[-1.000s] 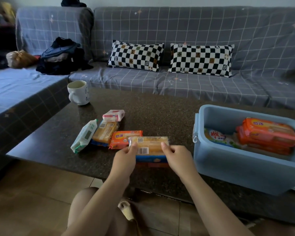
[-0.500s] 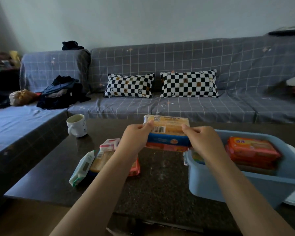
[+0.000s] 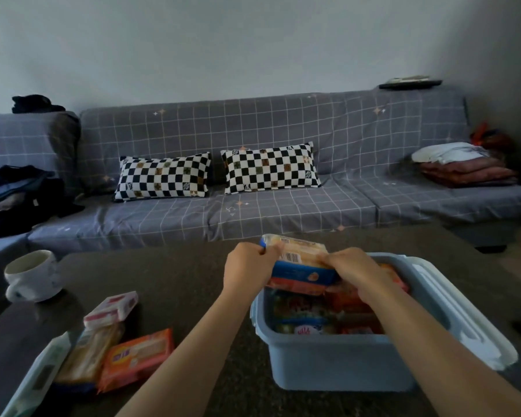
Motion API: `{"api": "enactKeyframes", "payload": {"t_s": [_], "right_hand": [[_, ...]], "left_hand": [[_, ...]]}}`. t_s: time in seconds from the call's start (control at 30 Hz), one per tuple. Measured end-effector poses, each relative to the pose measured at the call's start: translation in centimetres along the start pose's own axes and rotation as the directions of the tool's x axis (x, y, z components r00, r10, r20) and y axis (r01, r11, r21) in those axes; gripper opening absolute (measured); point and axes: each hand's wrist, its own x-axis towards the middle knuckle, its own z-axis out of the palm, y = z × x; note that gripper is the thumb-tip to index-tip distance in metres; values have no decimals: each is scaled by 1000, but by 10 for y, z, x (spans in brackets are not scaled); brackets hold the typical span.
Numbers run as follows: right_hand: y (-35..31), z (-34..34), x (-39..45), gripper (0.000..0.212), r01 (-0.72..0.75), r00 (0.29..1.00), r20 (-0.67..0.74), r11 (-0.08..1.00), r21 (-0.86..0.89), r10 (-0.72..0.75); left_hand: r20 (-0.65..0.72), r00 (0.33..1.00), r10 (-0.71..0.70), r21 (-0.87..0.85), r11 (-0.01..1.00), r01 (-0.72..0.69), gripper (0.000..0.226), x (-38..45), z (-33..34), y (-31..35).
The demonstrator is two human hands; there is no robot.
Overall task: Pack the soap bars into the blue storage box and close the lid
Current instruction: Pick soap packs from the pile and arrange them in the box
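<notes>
Both hands carry one stack of soap bars (image 3: 300,266) between them: the left hand (image 3: 247,267) grips its left end with curled fingers, and the right hand (image 3: 351,270) pinches its right end, thumb on top. A hold at both ends probably keeps the stacked packs from sliding apart. The stack, a yellow pack with a barcode over a blue one and an orange one, hangs tilted above the far left part of the blue box (image 3: 343,361), over the packs already inside. It looks as if it is about to be lowered into the space there.

The box stands open on the dark surface (image 3: 178,281), right of centre, and already holds several packs in red, orange and blue wrappers. Its pale lid (image 3: 460,320) lies against the right rim, seemingly hinged or leaning there, out of the way of the loading.

More soap bars wait at the near left of the surface, well apart from the hands: an orange pack (image 3: 136,358), a yellowish pack (image 3: 88,355) with a small pink-and-white pack (image 3: 111,308) resting on it, and a long white-green pack (image 3: 35,380) at the edge. So the packing seems to be only partly done.
</notes>
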Motion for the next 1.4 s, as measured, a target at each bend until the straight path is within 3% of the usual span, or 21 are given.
{"api": "enactKeyframes", "payload": {"t_s": [0.1, 0.17, 0.23, 0.37, 0.47, 0.53, 0.63, 0.73, 0.87, 0.93, 1.03, 1.13, 1.3, 1.4], "right_hand": [[4, -7, 9, 31, -62, 998, 19, 998, -15, 62], [8, -11, 12, 34, -74, 997, 1, 987, -142, 75], [11, -12, 14, 35, -45, 999, -17, 957, -286, 42], [12, -7, 19, 35, 16, 999, -21, 926, -377, -26], [12, -1, 19, 30, 45, 998, -27, 890, -453, -64], [14, 6, 18, 26, 64, 994, -45, 843, -534, -104], [15, 16, 15, 20, 84, 981, -77, 746, -661, -179], [13, 17, 12, 18, 92, 965, -119, 725, -682, -234], [25, 19, 5, 20, 149, 889, -205, 682, -717, -409], [35, 17, 4, 26, 220, 867, -157, 645, -731, -473], [43, 10, 8, 33, 269, 892, -77, 660, -702, -446], [46, 11, 9, 33, 267, 881, -95, 653, -709, -463], [41, 21, -4, 31, 370, 822, -199, 767, -525, -533], [32, 40, -22, 29, 502, 790, -178, 786, -360, -587]], "left_hand": [[74, 996, 48, 162, 985, -60, 49, 6, 7, 5], [107, 994, 18, 183, 982, -38, 46, 8, 13, 5], [97, 995, 2, 185, 983, -20, 44, 9, 16, 2], [44, 999, 19, 243, 970, -29, 37, 8, 24, 1], [-27, 997, 73, 531, 846, -47, 38, 6, 28, 4], [-49, 993, 111, 612, 789, -58, 37, 8, 29, -3], [-60, 996, 61, 476, 879, -25, 39, 4, 30, -14], [-111, 992, 63, 372, 928, -17, 43, 0, 34, -20], [-92, 995, 24, 307, 952, 5, 49, 4, 35, -25], [-53, 998, -37, 282, 958, 50, 54, 8, 34, -26], [-24, 998, -64, 256, 964, 68, 55, 13, 35, -29], [-33, 998, -44, 174, 984, 49, 55, 13, 37, -32], [-7, 998, -62, -145, 988, 60, 47, 1, 33, -43], [-73, 996, -55, -211, 977, 39, 30, -16, 22, -51]]}}
